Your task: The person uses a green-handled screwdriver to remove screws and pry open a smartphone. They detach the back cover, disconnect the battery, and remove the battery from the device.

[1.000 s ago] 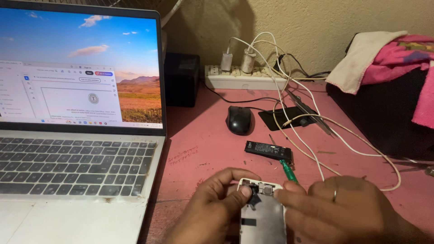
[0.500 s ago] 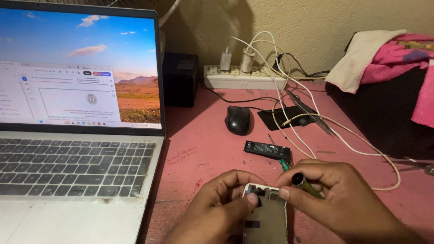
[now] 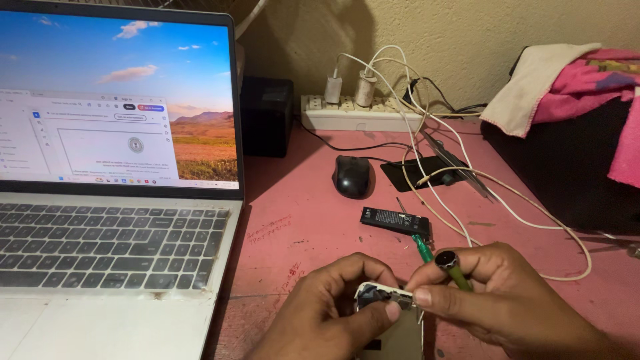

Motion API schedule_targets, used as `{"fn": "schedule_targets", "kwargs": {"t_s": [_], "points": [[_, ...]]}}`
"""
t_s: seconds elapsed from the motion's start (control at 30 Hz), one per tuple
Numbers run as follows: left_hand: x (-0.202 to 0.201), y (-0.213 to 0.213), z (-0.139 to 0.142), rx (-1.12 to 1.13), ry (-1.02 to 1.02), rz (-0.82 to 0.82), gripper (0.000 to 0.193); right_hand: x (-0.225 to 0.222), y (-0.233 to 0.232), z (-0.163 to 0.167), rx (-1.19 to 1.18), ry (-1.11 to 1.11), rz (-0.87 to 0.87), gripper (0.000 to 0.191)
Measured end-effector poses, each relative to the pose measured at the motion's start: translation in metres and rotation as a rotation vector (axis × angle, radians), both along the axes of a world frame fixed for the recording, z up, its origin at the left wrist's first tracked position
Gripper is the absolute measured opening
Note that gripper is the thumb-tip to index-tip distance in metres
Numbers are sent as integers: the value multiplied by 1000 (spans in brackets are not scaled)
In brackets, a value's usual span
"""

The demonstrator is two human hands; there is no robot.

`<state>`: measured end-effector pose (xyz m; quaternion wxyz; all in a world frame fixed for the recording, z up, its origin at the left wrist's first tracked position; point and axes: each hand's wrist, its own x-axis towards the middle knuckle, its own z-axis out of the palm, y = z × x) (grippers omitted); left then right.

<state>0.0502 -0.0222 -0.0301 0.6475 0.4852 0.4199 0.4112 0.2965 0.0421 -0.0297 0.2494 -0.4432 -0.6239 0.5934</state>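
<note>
**Phone opened, top-end work under way**

Back already off the small phone (image 3: 393, 327), low at the desk's (image 3: 300, 220) near edge. Clamped at its top corner by the left hand (image 3: 333, 313), thumb over the frame. Pinched at the exposed top by the right hand (image 3: 507, 300), green screwdriver (image 3: 443, 260) tucked between its fingers. Removed black part (image 3: 395, 221) lying well apart, beside the mouse (image 3: 352, 176). Reassembly not yet begun, judging by the bare insides.

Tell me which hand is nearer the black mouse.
Left. The left hand lies almost straight below the mouse, holding the phone; the right hand sits lower and off to the mouse's right, holding a green screwdriver.
</note>
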Motion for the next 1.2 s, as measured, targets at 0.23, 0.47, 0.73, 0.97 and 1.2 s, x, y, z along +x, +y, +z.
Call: {"fn": "schedule_targets", "kwargs": {"t_s": [0.23,0.47,0.73,0.97,1.2], "points": [[-2,-1,6,9,94,-37,13,2,1,-3,-5,-57,-9,19],[-6,-5,18,-32,-2,-8,40,6,3,-5,44,-94,25,19],[-26,1,16,398,333,200,34,19,9,9,-43,-10,320,14],[-37,4,31,296,982,146,25,16,15,16,-95,-436,344,14],[-30,1,17,221,1134,-83,62,2,20,10,-35,-403,135,16]]}}
